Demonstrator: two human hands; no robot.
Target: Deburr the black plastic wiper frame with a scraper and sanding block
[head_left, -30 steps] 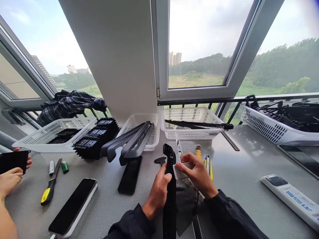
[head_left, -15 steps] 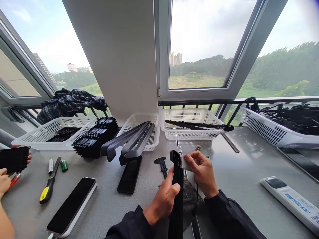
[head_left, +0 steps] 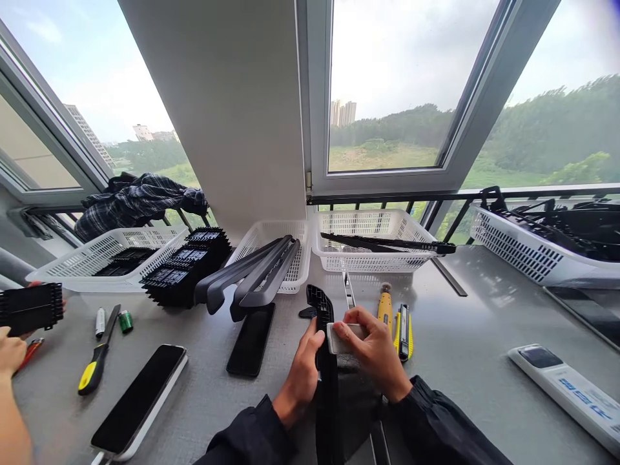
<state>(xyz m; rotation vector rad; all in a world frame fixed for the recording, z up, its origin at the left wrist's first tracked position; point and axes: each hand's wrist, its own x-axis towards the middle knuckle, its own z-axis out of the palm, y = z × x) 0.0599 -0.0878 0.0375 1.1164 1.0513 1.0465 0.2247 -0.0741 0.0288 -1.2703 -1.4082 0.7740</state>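
My left hand (head_left: 301,374) grips a long black plastic strip (head_left: 327,381) that runs up from the bottom edge to a curved tip near the table's middle. My right hand (head_left: 372,352) holds a small pale grey block (head_left: 339,338) pressed against the strip's right side, just below the tip. Both sleeves are dark. Behind my right hand lie a yellow-handled tool (head_left: 385,303) and a yellow utility knife (head_left: 403,321).
White baskets (head_left: 368,227) with black parts line the window side. Two phones (head_left: 140,400) (head_left: 251,339), a yellow-handled screwdriver (head_left: 94,368) and a remote (head_left: 566,387) lie on the grey table. At far left another person's hands (head_left: 12,352) hold a black finned part (head_left: 30,309).
My hands have shifted left and slightly nearer with the strip, and the grey block has slid down along it. The yellow tools behind are now uncovered. The other person's black part has moved slightly.
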